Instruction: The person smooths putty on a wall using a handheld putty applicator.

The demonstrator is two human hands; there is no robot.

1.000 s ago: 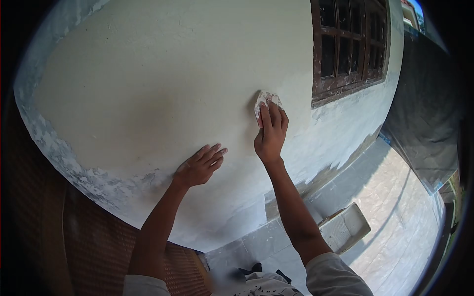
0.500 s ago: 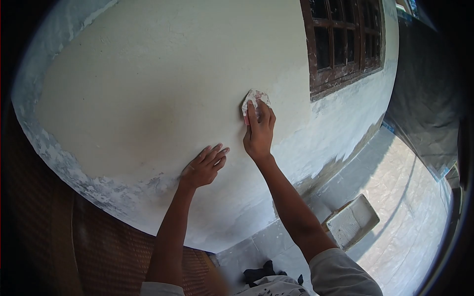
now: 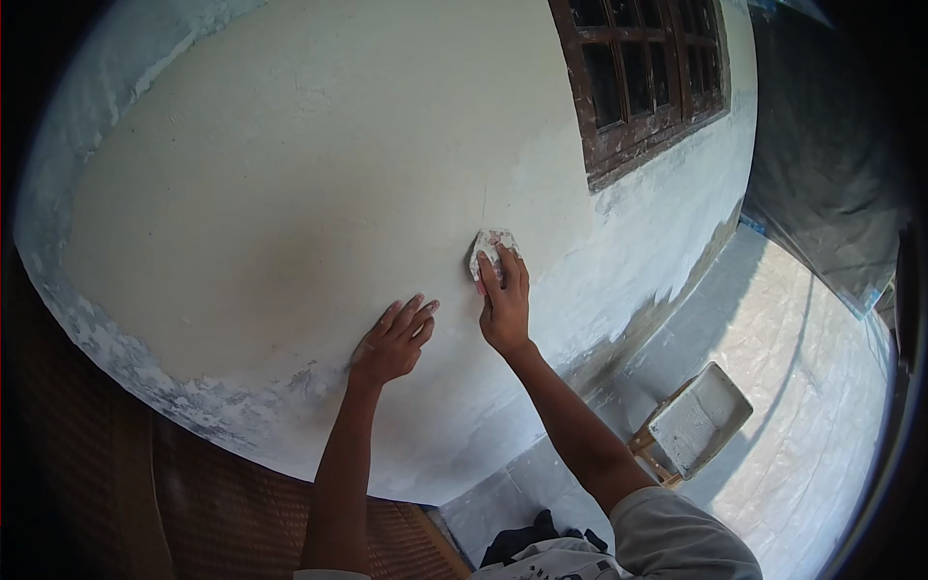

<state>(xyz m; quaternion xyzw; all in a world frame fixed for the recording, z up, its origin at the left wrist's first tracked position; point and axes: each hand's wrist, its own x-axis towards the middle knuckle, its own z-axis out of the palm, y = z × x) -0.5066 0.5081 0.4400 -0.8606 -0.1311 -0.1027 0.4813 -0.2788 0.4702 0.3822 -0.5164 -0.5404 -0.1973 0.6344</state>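
Observation:
My right hand [image 3: 506, 307] grips a sanding block [image 3: 495, 240], pale with white dust and pinkish patches, and holds it against the cream-coloured wall [image 3: 367, 145]. The block's underside is hidden. Lower and to the left, my left hand [image 3: 391, 345] rests on the wall with its fingers stretched out and nothing in them. Around both hands the surface is smooth and pale. It turns whiter and patchy toward the lower right.
A brown wooden window [image 3: 648, 87] is set in the wall at upper right. Below right, a rectangular tray [image 3: 710, 411] with whitish residue sits on a wooden support [image 3: 646, 447]. A dark sheet [image 3: 812, 145] hangs at right. Brown woven panels [image 3: 232, 517] border the lower left.
My right hand has moved down the wall with the sanding block. My left hand stays in contact at nearly the same place. The view has shifted slightly, too.

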